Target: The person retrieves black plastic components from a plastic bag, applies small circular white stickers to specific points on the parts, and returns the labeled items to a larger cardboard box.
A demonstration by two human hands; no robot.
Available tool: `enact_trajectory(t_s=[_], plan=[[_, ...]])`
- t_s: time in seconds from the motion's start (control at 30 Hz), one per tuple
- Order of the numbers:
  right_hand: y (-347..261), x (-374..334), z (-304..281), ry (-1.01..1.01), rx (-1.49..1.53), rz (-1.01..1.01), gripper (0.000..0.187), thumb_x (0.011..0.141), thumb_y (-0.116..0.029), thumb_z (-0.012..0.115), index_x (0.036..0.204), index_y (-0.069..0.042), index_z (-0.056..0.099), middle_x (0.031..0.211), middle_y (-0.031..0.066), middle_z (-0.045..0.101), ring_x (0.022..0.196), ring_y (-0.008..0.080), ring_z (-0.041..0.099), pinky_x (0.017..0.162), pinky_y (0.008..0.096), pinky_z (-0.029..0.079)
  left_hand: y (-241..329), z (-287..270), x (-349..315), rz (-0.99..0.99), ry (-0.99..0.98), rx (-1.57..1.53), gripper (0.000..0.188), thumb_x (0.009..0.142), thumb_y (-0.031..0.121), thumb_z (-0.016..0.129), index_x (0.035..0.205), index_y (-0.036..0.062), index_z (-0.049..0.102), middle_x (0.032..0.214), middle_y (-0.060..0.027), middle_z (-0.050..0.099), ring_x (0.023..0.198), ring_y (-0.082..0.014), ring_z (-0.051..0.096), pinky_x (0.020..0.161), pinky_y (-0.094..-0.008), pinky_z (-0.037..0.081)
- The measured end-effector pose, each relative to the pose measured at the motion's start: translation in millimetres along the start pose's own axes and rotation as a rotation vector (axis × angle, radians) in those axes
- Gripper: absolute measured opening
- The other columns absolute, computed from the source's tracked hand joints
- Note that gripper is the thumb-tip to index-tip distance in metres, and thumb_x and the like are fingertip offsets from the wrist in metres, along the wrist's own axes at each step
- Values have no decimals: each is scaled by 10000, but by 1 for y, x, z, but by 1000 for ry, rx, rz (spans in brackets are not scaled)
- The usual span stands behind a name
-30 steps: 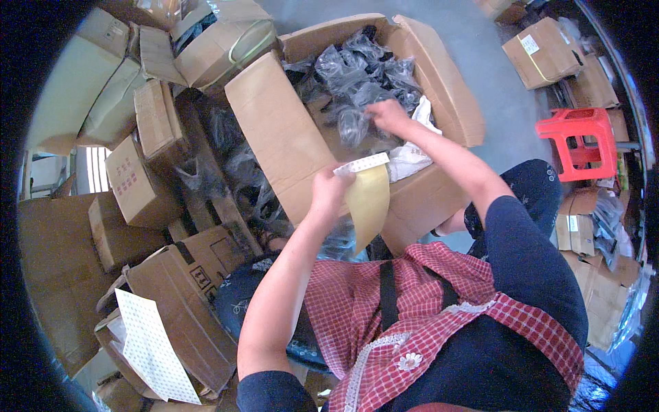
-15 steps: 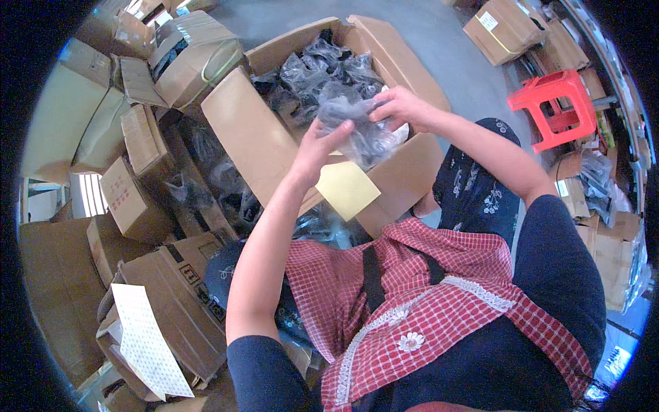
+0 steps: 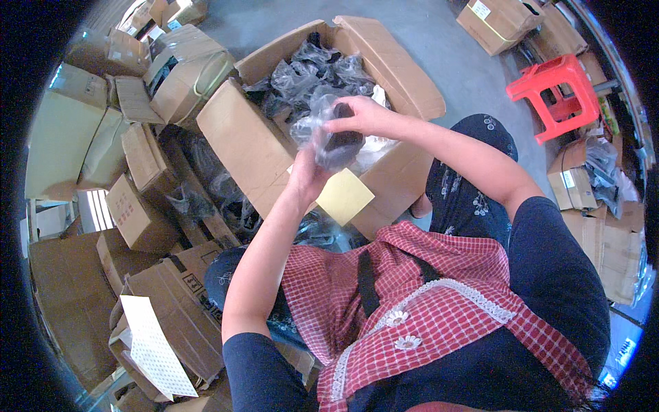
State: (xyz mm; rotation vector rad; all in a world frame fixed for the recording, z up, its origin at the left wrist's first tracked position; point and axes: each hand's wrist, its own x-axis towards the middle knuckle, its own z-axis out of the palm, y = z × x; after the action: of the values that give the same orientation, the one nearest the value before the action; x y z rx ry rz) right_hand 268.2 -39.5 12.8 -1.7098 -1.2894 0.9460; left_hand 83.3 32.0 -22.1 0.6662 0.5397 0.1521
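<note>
Over an open cardboard box (image 3: 244,141), both my hands hold a clear plastic bag with a dark part (image 3: 343,137) in it. My left hand (image 3: 310,172) is closed round its lower left side. From the right, my right hand (image 3: 364,117) grips the upper edge, thumb and fingers bent over the bag. What kind of part it is cannot be made out. Several more bagged dark parts (image 3: 312,65) fill the box beneath. A yellow square of paper (image 3: 345,197) lies on the near flap, just below my hands.
Cardboard boxes (image 3: 185,82) crowd the left side, with bagged dark items (image 3: 220,185) between them. A printed white sheet (image 3: 154,347) rests on a box at lower left. To the right stand a red plastic stool (image 3: 556,96) and stacked cartons (image 3: 501,24).
The bagged part has turned between my hands, and its dark surface now shows more plainly. My right hand has shifted left and slightly down, and my left hand sits lower under the bag.
</note>
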Motion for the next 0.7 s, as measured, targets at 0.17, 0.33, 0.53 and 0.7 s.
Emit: enact_trajectory(t_s=[0.17,0.33,0.53,0.7], plan=[[14,9,-13,271,258,126,293,790,-246,719,954,-5,687,866,88,700,799,137,636,728,303,506,23,9,1,-3,-48,111,767,957,655,327,1428,51,352,1331,-219,525,1135,-343,605,983,-449,501],[32,12,-17,525,92,29,367,777,-259,725,1015,5,636,917,173,691,835,275,665,766,368,511,25,27,-2,313,250,427,544,950,471,557,1198,-5,463,1072,-195,619,921,-264,679,782,-377,571],[46,18,-11,483,25,65,367,789,-269,714,1016,6,628,896,162,681,843,241,655,779,356,507,21,22,5,452,295,744,281,894,243,709,919,11,552,842,-106,659,742,-176,667,647,-310,578],[49,24,-20,473,315,49,265,811,-222,662,969,-11,643,849,79,655,767,185,610,677,342,494,30,19,-1,630,244,1060,240,903,212,691,866,12,563,747,-68,661,680,-143,644,594,-288,524]])
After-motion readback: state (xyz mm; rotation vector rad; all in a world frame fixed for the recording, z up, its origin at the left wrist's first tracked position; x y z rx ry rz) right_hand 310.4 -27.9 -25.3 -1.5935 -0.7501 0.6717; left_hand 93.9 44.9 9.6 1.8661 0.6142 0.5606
